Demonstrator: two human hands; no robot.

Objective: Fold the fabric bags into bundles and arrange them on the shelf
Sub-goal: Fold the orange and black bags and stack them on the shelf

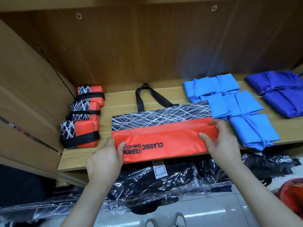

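Left hand (105, 159) and right hand (224, 145) each grip an end of the orange bag (164, 145) on the shelf (114, 104), lower fold turned up; next, probably fold again toward handles (141, 97).

The bag (164, 145) at the front edge of the pale wood-grain shelf (114, 102) is showing orange-red under a black band crossed by white scribbled lines, with black lettering and black handles (139, 100). Three bundles (85, 133) along the left edge are showing the same colours. Light blue bundles (252, 128) are lying rightward, royal blue bundles (282, 102) at the right edge.
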